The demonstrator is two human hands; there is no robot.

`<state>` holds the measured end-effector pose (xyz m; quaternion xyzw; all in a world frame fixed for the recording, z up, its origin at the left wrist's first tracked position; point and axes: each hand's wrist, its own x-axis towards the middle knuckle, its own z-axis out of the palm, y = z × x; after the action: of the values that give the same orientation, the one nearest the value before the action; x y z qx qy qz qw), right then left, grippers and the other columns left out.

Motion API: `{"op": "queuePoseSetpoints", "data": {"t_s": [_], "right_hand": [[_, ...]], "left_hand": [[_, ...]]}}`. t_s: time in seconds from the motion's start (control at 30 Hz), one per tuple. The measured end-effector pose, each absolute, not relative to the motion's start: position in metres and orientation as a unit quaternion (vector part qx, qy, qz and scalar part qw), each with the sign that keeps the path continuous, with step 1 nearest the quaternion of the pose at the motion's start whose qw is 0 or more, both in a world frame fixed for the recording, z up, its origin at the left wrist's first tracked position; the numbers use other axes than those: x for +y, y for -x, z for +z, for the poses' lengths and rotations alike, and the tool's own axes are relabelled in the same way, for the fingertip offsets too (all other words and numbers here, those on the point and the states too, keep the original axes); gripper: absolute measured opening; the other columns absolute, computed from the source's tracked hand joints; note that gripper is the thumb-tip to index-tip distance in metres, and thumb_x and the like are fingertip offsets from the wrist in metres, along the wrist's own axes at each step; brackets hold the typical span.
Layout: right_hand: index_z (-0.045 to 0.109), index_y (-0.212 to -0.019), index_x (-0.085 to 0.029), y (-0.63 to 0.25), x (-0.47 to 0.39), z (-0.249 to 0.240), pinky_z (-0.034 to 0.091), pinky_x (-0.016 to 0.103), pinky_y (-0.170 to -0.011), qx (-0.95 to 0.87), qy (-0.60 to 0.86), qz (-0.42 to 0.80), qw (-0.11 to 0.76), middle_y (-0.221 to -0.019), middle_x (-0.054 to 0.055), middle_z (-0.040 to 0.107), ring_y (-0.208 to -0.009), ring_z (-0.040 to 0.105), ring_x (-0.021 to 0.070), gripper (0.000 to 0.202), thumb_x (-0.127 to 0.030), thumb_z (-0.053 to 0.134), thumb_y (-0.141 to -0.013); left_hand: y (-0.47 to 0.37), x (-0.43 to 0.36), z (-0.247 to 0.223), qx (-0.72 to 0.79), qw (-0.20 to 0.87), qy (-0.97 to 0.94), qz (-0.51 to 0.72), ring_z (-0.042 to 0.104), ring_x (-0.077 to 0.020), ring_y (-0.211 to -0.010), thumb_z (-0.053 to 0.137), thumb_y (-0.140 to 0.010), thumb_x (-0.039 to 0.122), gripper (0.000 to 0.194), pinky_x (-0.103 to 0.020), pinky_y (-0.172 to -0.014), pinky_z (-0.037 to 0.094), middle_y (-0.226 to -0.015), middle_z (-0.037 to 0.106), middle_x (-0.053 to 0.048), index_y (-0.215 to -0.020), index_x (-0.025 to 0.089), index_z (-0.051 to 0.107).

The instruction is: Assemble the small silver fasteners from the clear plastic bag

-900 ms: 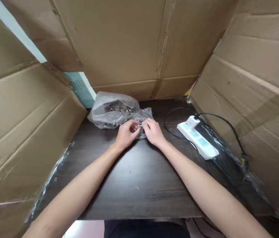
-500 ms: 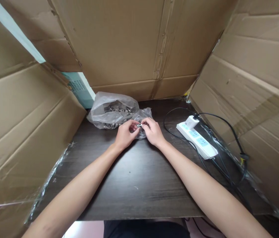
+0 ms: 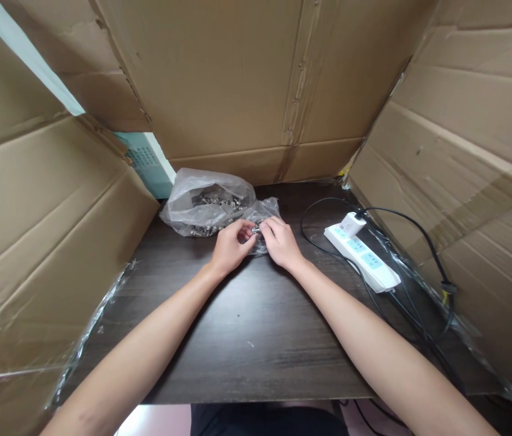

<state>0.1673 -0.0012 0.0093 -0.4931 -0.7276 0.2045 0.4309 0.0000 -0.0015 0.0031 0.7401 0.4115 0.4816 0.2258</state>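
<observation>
Small metal part (image 3: pixel 256 230) pinched between left hand (image 3: pixel 231 245) and right hand (image 3: pixel 280 242); print on power strip (image 3: pixel 362 257) (tiny) illegible; bare tabletop (image 3: pixel 242 339) nearer.

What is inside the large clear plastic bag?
The large clear plastic bag holds many small, shiny metal pieces. Its folds and the pile itself hide whatever lies deeper.

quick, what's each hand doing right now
Left hand: closed, fingertips on a small metal piece.
Right hand: closed, fingertips on the same piece.
</observation>
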Motion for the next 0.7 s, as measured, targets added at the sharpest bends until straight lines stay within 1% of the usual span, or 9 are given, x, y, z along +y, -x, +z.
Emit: {"op": "queuePoseSetpoints", "data": {"t_s": [0.13,0.2,0.27,0.33,0.43,0.53,0.6,0.7], "right_hand": [[0.056,-0.084,-0.024,-0.1687,-0.0018,0.0111,0.043,0.036,-0.085,-0.728,0.489,0.214,0.431,-0.095,0.005,0.067,-0.092,0.061,0.0221,0.012,-0.024,0.047,-0.091],[0.055,-0.084,-0.024,-0.1694,-0.0012,0.0107,0.042,0.036,-0.083,-0.733,0.489,0.207,0.424,-0.093,0.005,0.067,-0.091,0.061,0.0223,0.008,-0.022,0.048,-0.087],[0.055,-0.083,-0.024,-0.1696,-0.0002,0.0097,0.042,0.036,-0.083,-0.737,0.491,0.200,0.419,-0.092,0.004,0.066,-0.091,0.061,0.0224,0.008,-0.021,0.049,-0.086],[0.056,-0.082,-0.023,-0.1693,0.0005,0.0085,0.042,0.036,-0.085,-0.739,0.492,0.197,0.416,-0.093,0.005,0.066,-0.093,0.061,0.0222,0.010,-0.023,0.048,-0.089],[0.057,-0.078,-0.023,-0.1683,0.0008,0.0073,0.042,0.036,-0.087,-0.739,0.493,0.196,0.415,-0.095,0.006,0.066,-0.096,0.062,0.0215,0.024,-0.029,0.044,-0.097],[0.056,-0.073,-0.022,-0.1671,0.0001,0.0076,0.042,0.035,-0.086,-0.734,0.499,0.203,0.414,-0.092,0.006,0.065,-0.094,0.062,0.0204,0.035,-0.035,0.041,-0.102],[0.054,-0.072,-0.022,-0.1667,-0.0008,0.0087,0.042,0.035,-0.084,-0.731,0.501,0.204,0.416,-0.089,0.006,0.064,-0.091,0.062,0.0207,0.035,-0.035,0.040,-0.102],[0.054,-0.078,-0.023,-0.1669,-0.0021,0.0108,0.042,0.036,-0.084,-0.727,0.496,0.205,0.427,-0.090,0.005,0.064,-0.092,0.061,0.0217,0.025,-0.029,0.042,-0.098]], "left_hand": [[0.0002,-0.0015,0.0035,0.411,0.225,-0.743,0.477,0.065,-0.0138,-0.070,0.068,-0.085,0.015,0.014,-0.025,-0.069,0.055,-0.079,0.070,0.000,-0.099,0.017,0.068],[0.0002,-0.0014,0.0031,0.410,0.223,-0.744,0.479,0.065,-0.0137,-0.070,0.068,-0.085,0.014,0.014,-0.025,-0.068,0.054,-0.079,0.069,0.000,-0.099,0.017,0.068],[0.0001,-0.0012,0.0026,0.409,0.223,-0.743,0.481,0.065,-0.0136,-0.070,0.068,-0.085,0.014,0.014,-0.025,-0.069,0.054,-0.079,0.069,0.000,-0.099,0.017,0.068],[0.0001,-0.0011,0.0023,0.408,0.224,-0.743,0.481,0.065,-0.0136,-0.070,0.068,-0.085,0.014,0.015,-0.025,-0.069,0.055,-0.079,0.069,0.000,-0.100,0.017,0.068],[0.0003,-0.0010,0.0022,0.408,0.224,-0.743,0.480,0.065,-0.0137,-0.070,0.068,-0.085,0.014,0.015,-0.025,-0.069,0.055,-0.079,0.070,0.000,-0.100,0.017,0.068],[0.0005,-0.0009,0.0023,0.411,0.225,-0.743,0.479,0.065,-0.0139,-0.070,0.068,-0.085,0.015,0.015,-0.025,-0.070,0.055,-0.079,0.070,-0.001,-0.100,0.017,0.068],[0.0005,-0.0010,0.0025,0.413,0.226,-0.741,0.478,0.065,-0.0140,-0.070,0.068,-0.085,0.016,0.015,-0.025,-0.070,0.055,-0.079,0.070,-0.001,-0.100,0.017,0.068],[0.0003,-0.0015,0.0033,0.413,0.229,-0.740,0.480,0.065,-0.0140,-0.070,0.067,-0.086,0.017,0.015,-0.025,-0.070,0.055,-0.079,0.070,-0.001,-0.100,0.017,0.068]]}}
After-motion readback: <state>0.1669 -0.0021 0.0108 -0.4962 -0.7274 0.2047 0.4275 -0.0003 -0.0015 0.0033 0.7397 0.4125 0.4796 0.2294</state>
